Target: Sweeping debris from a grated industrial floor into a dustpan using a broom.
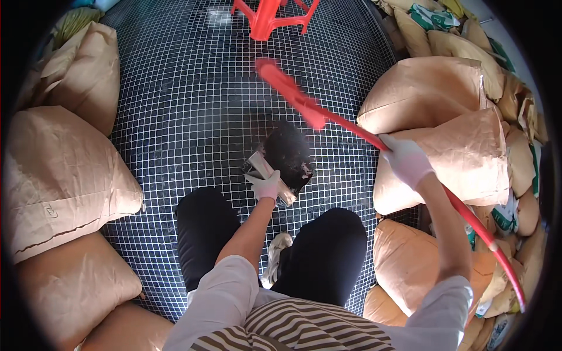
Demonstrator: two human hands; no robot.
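Observation:
My right hand (pixel 407 159), in a white glove, is closed around the long red handle of a broom (pixel 354 127). The broom's red head is raised ahead of the hand and smeared by motion; the rest of the handle runs back past my right forearm. My left hand (pixel 266 186), also gloved, grips the silvery metal strip along the near side of a black dustpan (pixel 287 153) low over the tiled floor. Some pale bits show on the dark surface. Whether the dustpan touches the floor, I cannot tell.
Stacked brown paper sacks (pixel 64 181) line my left side. More sacks (pixel 439 158) rise close on my right, near the broom handle. A red plastic stool (pixel 266 17) stands ahead on the dark mosaic-tiled floor (pixel 175 88). My bent knees flank the left forearm.

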